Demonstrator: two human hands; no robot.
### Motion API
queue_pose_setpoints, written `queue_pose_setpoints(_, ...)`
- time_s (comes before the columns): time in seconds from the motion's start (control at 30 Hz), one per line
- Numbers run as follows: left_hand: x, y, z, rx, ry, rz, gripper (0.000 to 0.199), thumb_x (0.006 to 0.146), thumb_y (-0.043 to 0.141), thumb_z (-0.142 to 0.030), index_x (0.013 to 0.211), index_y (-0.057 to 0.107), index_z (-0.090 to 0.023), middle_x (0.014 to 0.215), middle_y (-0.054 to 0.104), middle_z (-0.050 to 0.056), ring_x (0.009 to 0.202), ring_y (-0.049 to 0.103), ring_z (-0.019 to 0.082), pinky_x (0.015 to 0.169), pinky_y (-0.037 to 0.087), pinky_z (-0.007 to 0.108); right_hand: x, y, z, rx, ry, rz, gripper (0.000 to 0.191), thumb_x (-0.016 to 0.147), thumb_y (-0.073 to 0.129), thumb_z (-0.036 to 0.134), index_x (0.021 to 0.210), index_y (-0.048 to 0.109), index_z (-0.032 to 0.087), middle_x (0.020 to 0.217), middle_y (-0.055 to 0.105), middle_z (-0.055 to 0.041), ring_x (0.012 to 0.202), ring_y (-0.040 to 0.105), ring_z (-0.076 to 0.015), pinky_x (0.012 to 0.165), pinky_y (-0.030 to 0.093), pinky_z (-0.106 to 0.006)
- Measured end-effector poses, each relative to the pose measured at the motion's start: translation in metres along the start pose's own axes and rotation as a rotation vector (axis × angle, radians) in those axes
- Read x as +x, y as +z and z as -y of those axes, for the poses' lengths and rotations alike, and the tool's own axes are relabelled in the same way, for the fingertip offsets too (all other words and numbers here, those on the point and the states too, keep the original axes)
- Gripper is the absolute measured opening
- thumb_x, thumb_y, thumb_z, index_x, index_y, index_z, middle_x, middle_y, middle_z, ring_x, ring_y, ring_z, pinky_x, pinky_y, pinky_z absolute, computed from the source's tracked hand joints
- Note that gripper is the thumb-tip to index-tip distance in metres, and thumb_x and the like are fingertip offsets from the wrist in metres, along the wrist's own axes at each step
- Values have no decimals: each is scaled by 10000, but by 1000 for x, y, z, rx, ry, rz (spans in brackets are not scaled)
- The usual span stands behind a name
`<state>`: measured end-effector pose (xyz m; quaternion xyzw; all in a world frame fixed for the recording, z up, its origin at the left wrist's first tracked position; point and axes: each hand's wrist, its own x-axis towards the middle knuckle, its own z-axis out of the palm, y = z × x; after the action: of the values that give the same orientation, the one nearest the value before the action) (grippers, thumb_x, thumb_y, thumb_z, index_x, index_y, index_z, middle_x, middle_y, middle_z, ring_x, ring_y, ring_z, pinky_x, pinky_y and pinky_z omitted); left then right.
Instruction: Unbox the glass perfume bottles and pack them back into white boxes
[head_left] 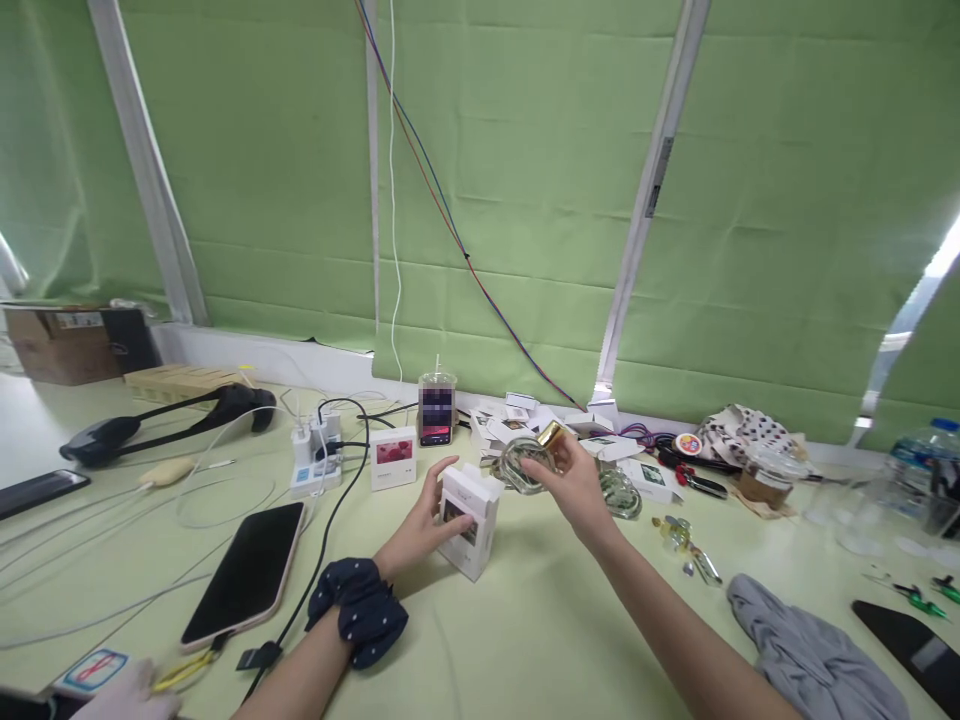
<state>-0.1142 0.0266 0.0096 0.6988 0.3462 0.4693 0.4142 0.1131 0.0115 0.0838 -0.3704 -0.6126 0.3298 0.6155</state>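
My left hand (428, 520) is closed around a small white box (470, 522) with a dark picture on its front, which stands upright and slightly tilted over the table. Its top flaps look raised. To the right of it, my right hand (574, 485) pinches a small shiny gold piece (551, 434); its exact kind is unclear. Just behind those fingers is a coil of clear cord (517, 468), and I cannot tell whether they touch it. Another coil (621, 494) lies beyond the right wrist. A white box with a pink picture (393, 459) stands left of my left hand.
Flat white cartons (510, 425) are heaped along the wall behind a phone (437, 412) that leans on a cup. Chargers fill a power strip (316, 470). A phone (245, 575) and cables lie left; small gold bits (679, 532) and grey cloth (806, 645) lie right.
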Motion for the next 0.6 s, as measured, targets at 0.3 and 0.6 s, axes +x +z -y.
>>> queue_pose_setpoints(0.3, -5, -1, -9, -2, 179, -73, 237, 851, 565, -288, 1047, 433, -284, 1269, 388, 48, 1160, 462, 205, 879, 454, 320, 18, 44, -3, -52, -58, 179, 336, 630, 753, 293, 879, 561, 176, 866, 659, -38, 831, 632, -204, 734, 503, -312)
queue_pose_setpoints(0.6, -9, 3, -19, 35, 242, -77, 105, 830, 569, -228, 752, 506, -195, 1169, 381, 74, 1183, 430, 225, 883, 478, 321, 22, 37, -7, -408, -67, 457, 306, 589, 794, 253, 812, 598, 178, 752, 629, 20, 708, 571, -151, 604, 406, -239)
